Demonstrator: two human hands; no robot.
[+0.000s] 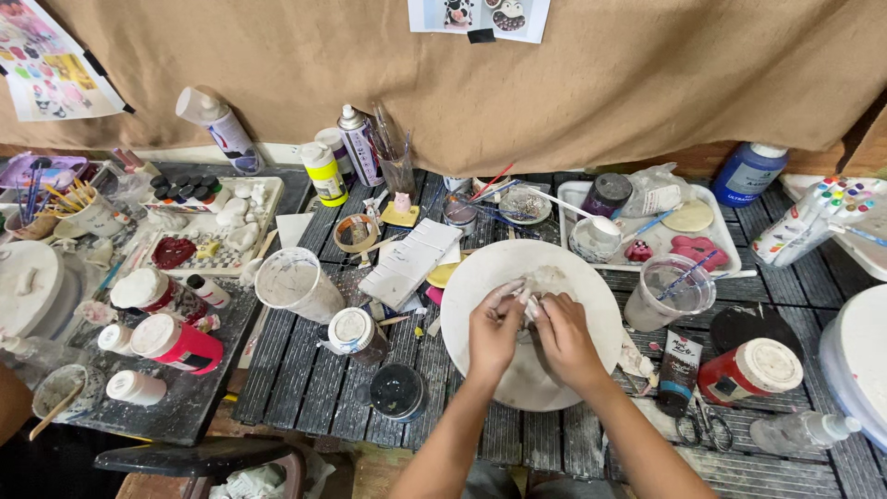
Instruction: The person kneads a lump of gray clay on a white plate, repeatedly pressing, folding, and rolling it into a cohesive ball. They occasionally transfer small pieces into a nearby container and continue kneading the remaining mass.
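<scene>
Both my hands meet over a round white board [591,277] in the middle of the slatted table. My left hand [492,331] and my right hand [564,337] pinch a small lump of whitish clay [531,303] between their fingertips. The lump is mostly hidden by my fingers. A smear of grey clay [547,277] lies on the board just beyond the hands.
A white cup [294,283], paint bottles [180,344] and jars crowd the left. A white tray [730,242] with pink clay pieces, a water cup [667,291], a paint tube [679,370] and scissors [700,427] sit to the right. Spray cans [360,143] stand behind.
</scene>
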